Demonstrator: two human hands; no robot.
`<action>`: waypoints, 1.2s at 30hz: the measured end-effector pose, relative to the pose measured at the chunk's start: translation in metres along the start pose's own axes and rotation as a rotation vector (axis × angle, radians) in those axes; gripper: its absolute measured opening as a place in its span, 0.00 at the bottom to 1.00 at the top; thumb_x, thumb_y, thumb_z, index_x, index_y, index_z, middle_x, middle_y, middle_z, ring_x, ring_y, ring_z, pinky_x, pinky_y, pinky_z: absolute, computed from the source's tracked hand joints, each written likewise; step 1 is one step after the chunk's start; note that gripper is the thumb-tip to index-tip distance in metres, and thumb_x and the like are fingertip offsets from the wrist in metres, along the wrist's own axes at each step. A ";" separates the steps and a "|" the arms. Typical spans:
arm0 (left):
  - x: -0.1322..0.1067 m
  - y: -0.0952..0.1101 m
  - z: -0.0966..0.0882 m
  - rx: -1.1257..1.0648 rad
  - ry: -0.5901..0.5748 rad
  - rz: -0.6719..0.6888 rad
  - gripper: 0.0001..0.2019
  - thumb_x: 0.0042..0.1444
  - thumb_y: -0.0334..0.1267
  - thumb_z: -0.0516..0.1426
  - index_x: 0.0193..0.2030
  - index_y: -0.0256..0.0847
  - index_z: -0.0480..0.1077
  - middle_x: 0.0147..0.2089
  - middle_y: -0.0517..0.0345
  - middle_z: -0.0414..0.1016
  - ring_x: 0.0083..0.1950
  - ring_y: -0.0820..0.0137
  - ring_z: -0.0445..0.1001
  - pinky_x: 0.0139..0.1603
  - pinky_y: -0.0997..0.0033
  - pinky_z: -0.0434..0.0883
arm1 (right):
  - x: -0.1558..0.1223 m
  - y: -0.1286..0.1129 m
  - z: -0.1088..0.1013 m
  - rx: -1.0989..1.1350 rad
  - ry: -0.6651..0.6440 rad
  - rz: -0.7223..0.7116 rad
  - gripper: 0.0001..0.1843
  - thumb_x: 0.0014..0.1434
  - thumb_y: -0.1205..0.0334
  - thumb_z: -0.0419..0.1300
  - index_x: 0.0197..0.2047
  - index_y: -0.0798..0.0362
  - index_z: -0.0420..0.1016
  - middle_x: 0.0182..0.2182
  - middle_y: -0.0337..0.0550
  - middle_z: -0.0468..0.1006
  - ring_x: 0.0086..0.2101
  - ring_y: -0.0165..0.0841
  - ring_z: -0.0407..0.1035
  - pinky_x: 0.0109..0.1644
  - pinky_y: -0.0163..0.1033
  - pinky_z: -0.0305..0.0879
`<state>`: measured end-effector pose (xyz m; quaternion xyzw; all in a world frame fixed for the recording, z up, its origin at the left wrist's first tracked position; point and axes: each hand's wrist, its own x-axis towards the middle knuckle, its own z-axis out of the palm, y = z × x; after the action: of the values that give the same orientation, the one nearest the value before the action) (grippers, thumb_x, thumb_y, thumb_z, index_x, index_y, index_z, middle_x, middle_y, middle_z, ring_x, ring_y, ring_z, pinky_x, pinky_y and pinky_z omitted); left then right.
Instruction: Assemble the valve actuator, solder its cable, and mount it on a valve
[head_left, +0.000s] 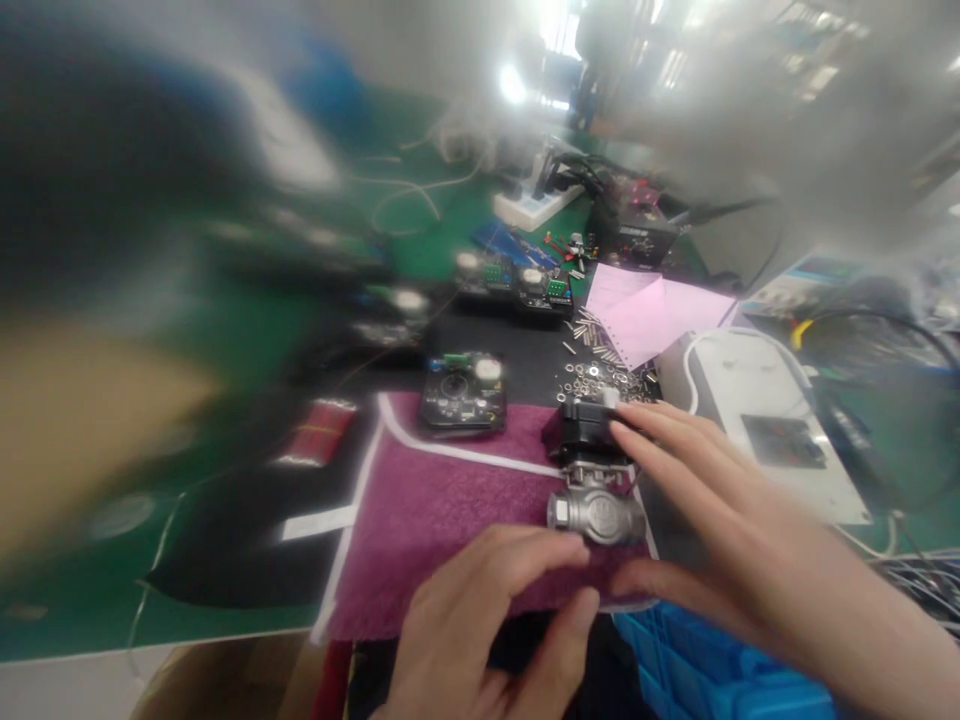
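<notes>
A small valve with a silver metal body (598,513) and a black box-shaped actuator (581,432) on top lies on a purple cloth (442,520). My right hand (697,510) rests on it, fingers stretched over the black actuator and thumb under the metal body. My left hand (487,620) reaches in from below, its fingertips touching the near side of the metal body. Nothing else is in either hand.
A black round-faced circuit module (463,392) lies at the cloth's far edge. Several small screws and washers (600,370) are scattered beyond, beside pink paper sheets (652,310). A white device (757,420) sits right, a blue bin (697,670) below. The left side is blurred.
</notes>
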<state>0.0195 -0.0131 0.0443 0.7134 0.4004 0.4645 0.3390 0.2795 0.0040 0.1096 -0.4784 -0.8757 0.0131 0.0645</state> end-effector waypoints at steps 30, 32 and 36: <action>0.038 -0.044 0.025 0.254 -0.277 0.101 0.56 0.53 0.40 0.76 0.80 0.43 0.49 0.82 0.36 0.53 0.81 0.47 0.59 0.76 0.45 0.70 | 0.172 0.099 0.035 -0.161 -0.494 0.078 0.07 0.71 0.62 0.63 0.49 0.52 0.81 0.45 0.47 0.83 0.42 0.41 0.78 0.39 0.39 0.62; 0.038 -0.044 0.024 0.259 -0.291 0.096 0.56 0.52 0.40 0.76 0.80 0.43 0.49 0.81 0.36 0.52 0.81 0.47 0.60 0.76 0.45 0.70 | 0.172 0.100 0.035 -0.155 -0.510 0.097 0.07 0.70 0.62 0.64 0.49 0.51 0.81 0.45 0.48 0.84 0.42 0.41 0.78 0.39 0.39 0.62; 0.036 -0.043 0.023 0.280 -0.309 0.081 0.56 0.53 0.44 0.76 0.81 0.44 0.48 0.81 0.35 0.50 0.80 0.45 0.60 0.75 0.44 0.72 | 0.172 0.103 0.038 -0.146 -0.517 0.144 0.07 0.67 0.63 0.63 0.46 0.51 0.82 0.42 0.47 0.84 0.41 0.43 0.79 0.38 0.40 0.62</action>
<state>0.0387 0.0357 0.0140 0.8318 0.3754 0.3026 0.2751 0.2694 0.2059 0.0800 -0.5236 -0.8253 0.0763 -0.1971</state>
